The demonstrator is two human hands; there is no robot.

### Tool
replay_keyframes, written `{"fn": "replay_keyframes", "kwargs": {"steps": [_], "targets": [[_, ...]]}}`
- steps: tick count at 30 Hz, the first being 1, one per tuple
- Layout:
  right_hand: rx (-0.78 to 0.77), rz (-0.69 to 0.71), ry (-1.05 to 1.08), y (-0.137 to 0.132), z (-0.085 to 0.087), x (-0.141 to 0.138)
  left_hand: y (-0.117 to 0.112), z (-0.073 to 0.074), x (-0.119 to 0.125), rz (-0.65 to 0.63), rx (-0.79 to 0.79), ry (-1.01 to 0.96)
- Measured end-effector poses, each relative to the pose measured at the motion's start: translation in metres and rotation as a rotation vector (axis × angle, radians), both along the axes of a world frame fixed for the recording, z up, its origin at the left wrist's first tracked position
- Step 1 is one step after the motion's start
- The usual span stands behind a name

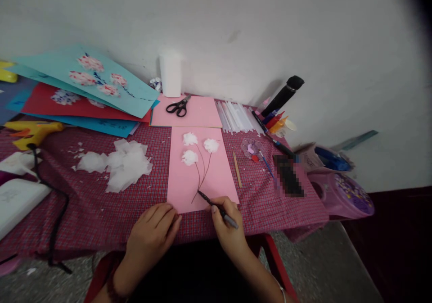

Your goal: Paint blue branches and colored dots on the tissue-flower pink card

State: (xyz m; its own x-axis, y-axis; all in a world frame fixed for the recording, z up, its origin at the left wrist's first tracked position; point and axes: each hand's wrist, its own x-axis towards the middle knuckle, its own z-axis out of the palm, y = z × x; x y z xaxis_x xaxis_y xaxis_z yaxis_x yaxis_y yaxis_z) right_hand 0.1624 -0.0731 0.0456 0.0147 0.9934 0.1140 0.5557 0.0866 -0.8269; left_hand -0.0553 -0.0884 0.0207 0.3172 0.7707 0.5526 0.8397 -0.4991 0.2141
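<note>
My right hand [229, 224] is closed around a black pen [218, 207] with a grey end. Its tip touches a pink sheet of paper [216, 181] where thin brown drawn stems [200, 183] meet. At the tops of these stems sit three white paper flowers [190, 157]. By the sheet's lower left corner, my left hand [153, 228] lies with its fingers together and slightly bent, holding nothing. To the right of the sheet is a thin wooden stick [237, 170].
White tissue pieces [128, 165] and a yellow glue gun [32, 133] lie left. Behind are black scissors [178, 107] on pink paper, glue sticks [236, 116] and flower-decorated cards [101, 84]. A paint palette [252, 148] and a blurred dark rectangle [288, 177] are right.
</note>
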Motion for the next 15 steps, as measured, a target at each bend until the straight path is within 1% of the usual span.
{"fn": "replay_keyframes", "kwargs": {"steps": [5,8,11,13,15], "targets": [[-0.024,0.019,0.068,-0.009,0.008,0.0,0.0,-0.002,0.0,-0.012,-0.019,-0.001],[-0.029,0.046,0.198,-0.017,0.019,0.002,0.0,-0.001,0.001,-0.01,-0.008,-0.004],[-0.001,0.023,0.347,-0.019,0.03,0.008,0.001,0.001,0.0,-0.019,-0.013,-0.025],[0.01,0.004,0.433,-0.015,0.034,0.012,0.003,0.005,-0.003,-0.025,-0.035,-0.068],[0.0,0.007,0.506,-0.011,0.035,0.015,0.004,0.01,-0.005,-0.013,-0.05,-0.095]]}}
